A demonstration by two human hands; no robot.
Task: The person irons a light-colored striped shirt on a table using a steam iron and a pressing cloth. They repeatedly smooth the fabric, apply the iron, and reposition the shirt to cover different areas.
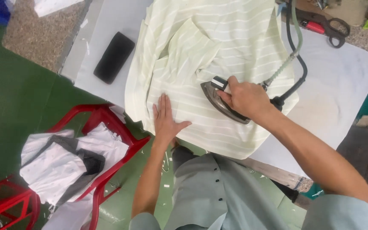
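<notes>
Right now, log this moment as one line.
left hand: flat on pale striped fabric garment | right hand: gripping metal steam iron on garment | white padded table

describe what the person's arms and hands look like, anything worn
Both forearms are bare from above the elbow down. The left hand and right hand wear no gloves; no rings or watch show. Short sleeves of a grey-green shirt with dark buttons cover the upper arms.

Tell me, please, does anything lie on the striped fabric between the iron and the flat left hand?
Nothing visible does. Only smooth striped fabric lies between the iron, gripped by the right hand, and the left hand pressed flat beside it.
</notes>
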